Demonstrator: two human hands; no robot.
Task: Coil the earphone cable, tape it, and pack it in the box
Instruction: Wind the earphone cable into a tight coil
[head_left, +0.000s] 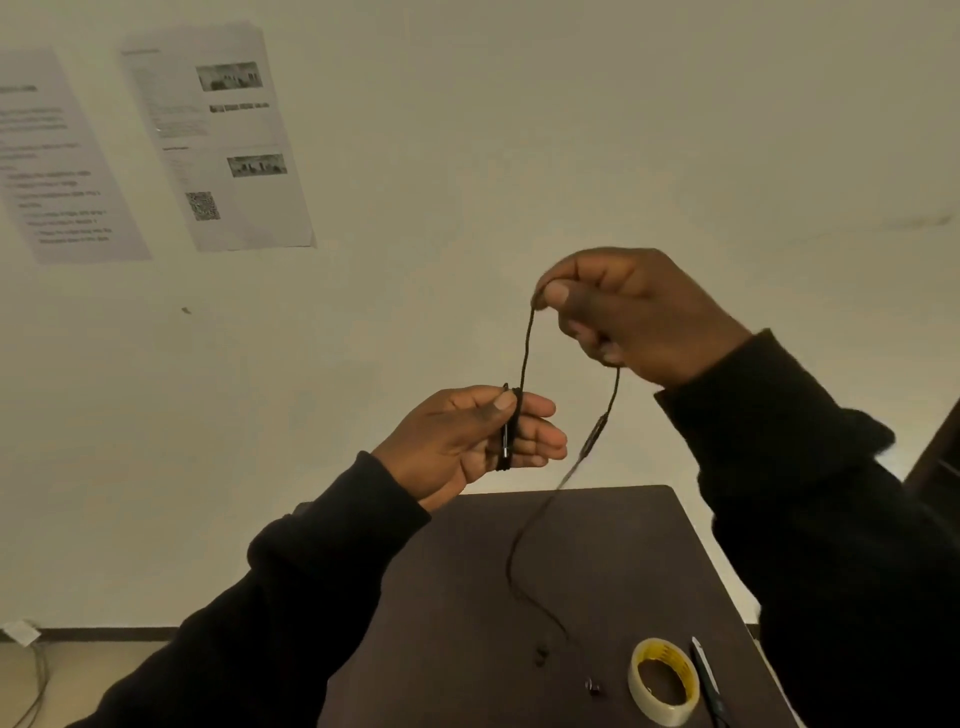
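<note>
A thin black earphone cable (525, 353) runs between both raised hands. My left hand (467, 441) has several turns of it wound around its fingers, thumb pressing on the coil, with the plug lying along the fingers. My right hand (628, 312) pinches the cable higher up between thumb and forefinger. From there the cable drops past an inline remote (595, 434) down to the dark table (441, 597), where the two earbuds (541, 656) (593, 687) lie. A roll of clear tape (664, 680) with a yellow core stands near the table's front right. No box is in view.
A dark pen-like tool (707, 680) lies just right of the tape roll. Two printed sheets (218, 140) hang on the pale wall behind. Loose wires (36, 680) trail on the floor at the lower left. A dark edge of furniture shows at the far right.
</note>
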